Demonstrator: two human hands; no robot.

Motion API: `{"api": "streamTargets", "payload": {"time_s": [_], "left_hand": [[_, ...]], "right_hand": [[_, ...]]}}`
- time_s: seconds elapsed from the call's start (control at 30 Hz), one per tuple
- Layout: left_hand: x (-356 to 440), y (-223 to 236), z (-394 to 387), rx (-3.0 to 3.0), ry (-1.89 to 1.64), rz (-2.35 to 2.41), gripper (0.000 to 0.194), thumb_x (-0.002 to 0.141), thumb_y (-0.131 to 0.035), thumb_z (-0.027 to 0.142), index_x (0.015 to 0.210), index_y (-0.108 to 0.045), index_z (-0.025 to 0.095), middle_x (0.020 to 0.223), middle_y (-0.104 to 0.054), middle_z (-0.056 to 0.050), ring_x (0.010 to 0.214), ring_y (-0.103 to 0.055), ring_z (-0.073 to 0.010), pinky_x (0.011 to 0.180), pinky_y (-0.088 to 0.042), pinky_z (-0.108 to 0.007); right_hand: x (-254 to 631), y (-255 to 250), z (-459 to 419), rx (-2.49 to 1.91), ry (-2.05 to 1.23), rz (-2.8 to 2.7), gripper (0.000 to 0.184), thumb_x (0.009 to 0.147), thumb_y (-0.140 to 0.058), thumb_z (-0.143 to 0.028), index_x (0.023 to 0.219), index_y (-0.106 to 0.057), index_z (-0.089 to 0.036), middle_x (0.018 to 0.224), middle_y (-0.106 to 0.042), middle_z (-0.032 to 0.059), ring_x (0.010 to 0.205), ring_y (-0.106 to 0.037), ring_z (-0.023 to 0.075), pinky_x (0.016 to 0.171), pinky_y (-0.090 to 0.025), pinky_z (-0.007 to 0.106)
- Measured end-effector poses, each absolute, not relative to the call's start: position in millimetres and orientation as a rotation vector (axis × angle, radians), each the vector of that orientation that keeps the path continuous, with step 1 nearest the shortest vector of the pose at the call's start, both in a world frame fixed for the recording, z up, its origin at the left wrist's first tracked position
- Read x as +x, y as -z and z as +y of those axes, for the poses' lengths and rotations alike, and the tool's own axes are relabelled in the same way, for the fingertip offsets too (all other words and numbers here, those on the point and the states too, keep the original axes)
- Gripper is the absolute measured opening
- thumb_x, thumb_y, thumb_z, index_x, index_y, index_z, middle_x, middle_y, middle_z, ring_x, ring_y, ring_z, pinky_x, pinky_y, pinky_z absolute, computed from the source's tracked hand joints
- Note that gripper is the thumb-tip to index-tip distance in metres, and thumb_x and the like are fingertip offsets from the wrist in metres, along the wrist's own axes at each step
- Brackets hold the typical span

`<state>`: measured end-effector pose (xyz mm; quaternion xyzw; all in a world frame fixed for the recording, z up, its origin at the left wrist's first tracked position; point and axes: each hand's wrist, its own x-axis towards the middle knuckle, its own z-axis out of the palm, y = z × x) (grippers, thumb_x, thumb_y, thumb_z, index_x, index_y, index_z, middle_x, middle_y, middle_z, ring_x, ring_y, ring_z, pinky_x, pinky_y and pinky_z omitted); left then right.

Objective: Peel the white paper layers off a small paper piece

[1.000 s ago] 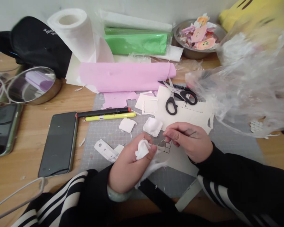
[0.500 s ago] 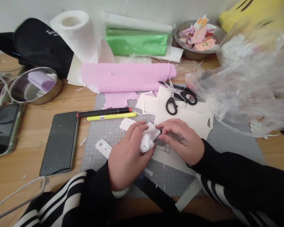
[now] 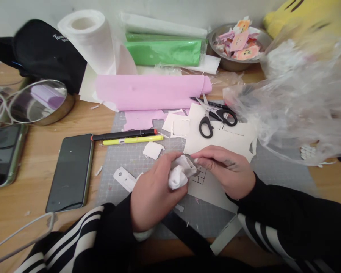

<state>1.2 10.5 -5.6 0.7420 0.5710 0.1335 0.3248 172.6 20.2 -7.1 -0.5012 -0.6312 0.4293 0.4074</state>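
My left hand [image 3: 156,191] is curled around a crumpled white tissue [image 3: 178,177], gripping it between thumb and fingers. A greyish, partly see-through edge shows at the tissue's right side; its kind is unclear. At that edge my right hand [image 3: 229,168] has its thumb and forefinger pinched together, and what lies between them is hidden. Beneath the hands is a cream paper sheet [image 3: 216,195] with a drawn black grid. Black-handled scissors [image 3: 213,113] lie partly open beyond my right hand. A torn white scrap [image 3: 152,150] rests just past my left hand.
A grey cutting mat [image 3: 284,197] carries a white ruler [image 3: 124,179], a black pen [image 3: 125,134] and a yellow pen [image 3: 133,140]. Pink paper [image 3: 153,93] lies behind. To the left is a phone [image 3: 70,172]; plastic bags [image 3: 304,110] pile up at right beneath a metal bowl [image 3: 235,64].
My right hand has shifted slightly right and down, its fingers now closer together. The tissue has turned in my left hand, uncovering more of its greyish edge and the white scrap.
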Motion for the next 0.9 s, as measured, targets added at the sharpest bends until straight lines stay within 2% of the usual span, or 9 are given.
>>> {"api": "streamTargets", "payload": {"time_s": [0.13, 0.3, 0.47, 0.53, 0.73, 0.9], "left_hand": [[1.3, 4.3, 9.4, 1.923, -0.359, 1.461, 0.045, 0.069, -0.055, 0.026, 0.112, -0.041, 0.025, 0.098, -0.061, -0.003, 0.081, -0.061, -0.0200, 0.065, -0.047, -0.031], [-1.3, 5.5, 8.0, 1.979, -0.355, 1.371, 0.050, 0.068, -0.056, 0.024, 0.115, -0.038, 0.026, 0.105, -0.059, -0.003, 0.085, -0.060, -0.0197, 0.069, -0.046, -0.031], [-2.3, 6.4, 9.2, 1.939, -0.334, 1.299, 0.047, 0.068, -0.055, 0.021, 0.113, -0.040, 0.027, 0.109, -0.058, -0.001, 0.091, -0.058, -0.0188, 0.075, -0.046, -0.031], [-2.2, 6.6, 9.7, 1.917, -0.326, 1.305, 0.046, 0.068, -0.054, 0.021, 0.112, -0.041, 0.027, 0.107, -0.059, -0.001, 0.089, -0.058, -0.0186, 0.075, -0.046, -0.031], [-0.7, 6.5, 10.3, 1.892, -0.343, 1.315, 0.042, 0.070, -0.053, 0.021, 0.109, -0.042, 0.027, 0.103, -0.060, 0.001, 0.085, -0.059, -0.0170, 0.073, -0.045, -0.029], [-0.9, 5.3, 10.2, 1.893, -0.388, 1.303, 0.039, 0.070, -0.054, 0.020, 0.107, -0.042, 0.026, 0.099, -0.060, 0.001, 0.083, -0.059, -0.0156, 0.069, -0.045, -0.026]], "right_hand": [[171.5, 9.7, 18.5, -1.319, -1.143, -1.528, 0.013, 0.075, -0.055, -0.016, 0.085, -0.063, -0.017, 0.080, -0.064, 0.0013, 0.073, -0.058, 0.0092, 0.067, -0.048, 0.021], [169.6, 8.2, 16.1, -1.422, -1.211, -1.477, 0.012, 0.069, -0.063, -0.027, 0.071, -0.059, -0.016, 0.066, -0.059, -0.0006, 0.061, -0.054, 0.0081, 0.056, -0.045, 0.019], [169.6, 4.6, 16.5, -1.324, -1.158, -1.699, 0.004, 0.070, -0.060, -0.018, 0.070, -0.058, -0.015, 0.064, -0.056, -0.0011, 0.057, -0.048, 0.0054, 0.055, -0.042, 0.018], [169.6, 5.4, 17.1, -1.266, -1.109, -1.770, 0.001, 0.070, -0.058, -0.014, 0.070, -0.058, -0.014, 0.068, -0.057, 0.0001, 0.058, -0.049, 0.0056, 0.056, -0.042, 0.018], [168.6, 10.9, 17.2, -1.157, -0.943, -1.913, 0.010, 0.069, -0.052, -0.009, 0.074, -0.059, -0.013, 0.076, -0.058, 0.0040, 0.065, -0.052, 0.0076, 0.061, -0.044, 0.020], [168.8, 12.4, 14.5, -1.107, -1.015, -1.908, 0.015, 0.071, -0.048, -0.010, 0.080, -0.060, -0.014, 0.082, -0.060, 0.0047, 0.074, -0.055, 0.0094, 0.070, -0.045, 0.022]]}}
